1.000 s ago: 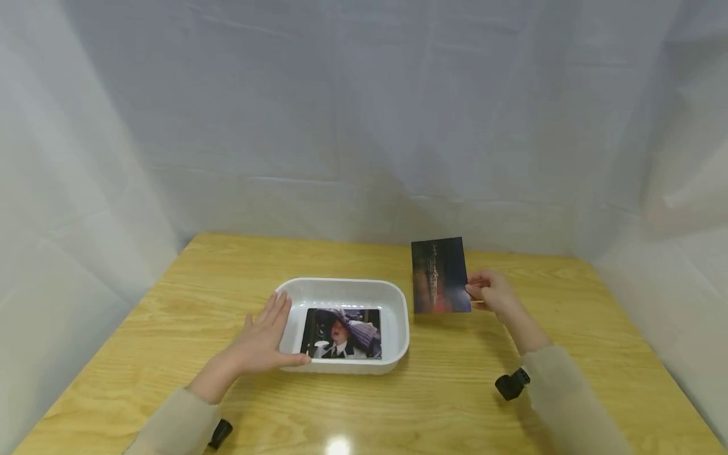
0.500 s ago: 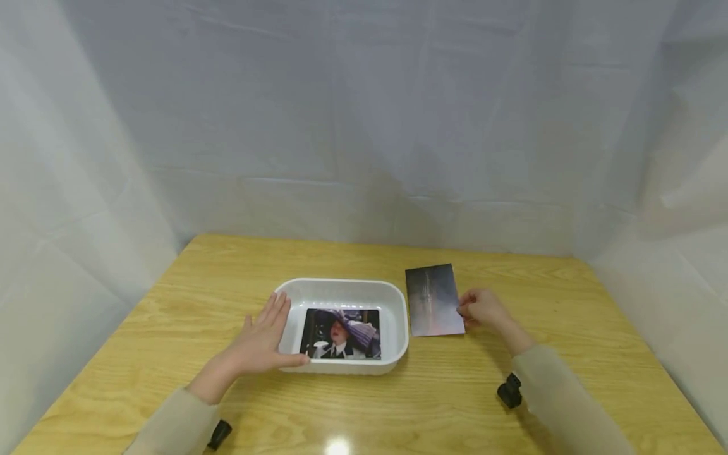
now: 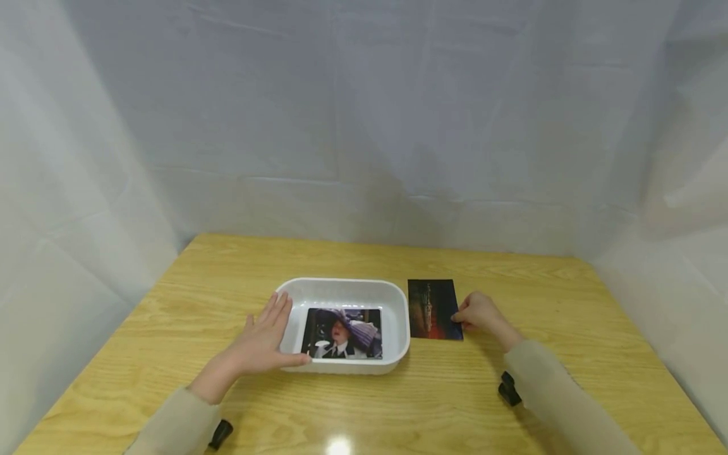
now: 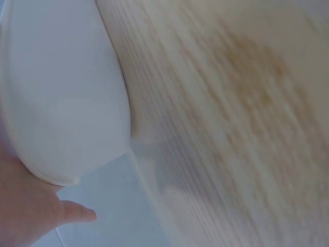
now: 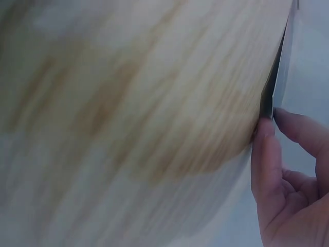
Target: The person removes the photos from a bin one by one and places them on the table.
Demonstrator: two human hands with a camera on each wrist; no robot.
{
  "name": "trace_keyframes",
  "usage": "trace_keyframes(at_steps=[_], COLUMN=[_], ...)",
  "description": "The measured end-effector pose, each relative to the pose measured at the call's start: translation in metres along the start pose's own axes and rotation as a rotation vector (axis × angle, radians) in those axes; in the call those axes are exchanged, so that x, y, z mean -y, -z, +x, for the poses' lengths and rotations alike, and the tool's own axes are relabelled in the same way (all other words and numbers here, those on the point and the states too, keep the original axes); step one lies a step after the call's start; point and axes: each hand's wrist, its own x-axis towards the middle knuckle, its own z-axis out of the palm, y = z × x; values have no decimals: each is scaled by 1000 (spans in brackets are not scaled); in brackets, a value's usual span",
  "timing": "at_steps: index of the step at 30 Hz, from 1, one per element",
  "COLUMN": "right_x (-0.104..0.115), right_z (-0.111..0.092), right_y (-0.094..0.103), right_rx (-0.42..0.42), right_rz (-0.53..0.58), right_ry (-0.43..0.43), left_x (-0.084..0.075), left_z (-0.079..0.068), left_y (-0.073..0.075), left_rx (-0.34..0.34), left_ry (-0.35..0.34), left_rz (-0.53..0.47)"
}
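A white rectangular tray [image 3: 347,288] with rounded corners stands on the table, and inside it lies a photo [image 3: 344,335] of a person in a large purple striped hat. My left hand [image 3: 264,338] rests on the tray's left rim with fingers straight and thumb spread along the front edge. To the right of the tray is a dark photo print [image 3: 433,308] with a reddish glow, low at the table. My right hand [image 3: 483,314] pinches its right edge between thumb and fingers. In the right wrist view, the print [image 5: 272,87] appears nearly edge-on, slightly raised beside the fingertips.
The wooden table [image 3: 364,417] reaches forward to a pale cloth backdrop [image 3: 364,126], which also hangs at both sides. Small black wrist devices sit below each sleeve, such as the right one [image 3: 509,388].
My right hand has lowered the dark print toward the table, bringing it down from a tilted, raised position beside the tray. The left hand and the tray have stayed in place.
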Motion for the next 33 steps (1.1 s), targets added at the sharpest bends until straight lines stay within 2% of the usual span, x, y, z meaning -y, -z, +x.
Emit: trace_keyframes(at_steps=[4,8,13,20,26,33], right_x=[3,7,11,17,36,66], right_z=[-2,-3,-6,-12,-23,-36], right_y=[0,1,1,8,16,12], right_rx=[1,-10,-39,-57,-78,-111], right_rz=[-76,-200,-329,-327,-236,-231], right_ry=[12,39,33,79,173,327], left_x=[0,0,1,0,3,7], left_z=[0,0,1,1,-2,-2], left_y=[1,0,-1,0,1,0], left_rx=[4,2,1,-5,-4,-12], left_ry=[1,0,-6,-21,-29,-38], left_rz=[-8,-18,-23,-41,-56,-43])
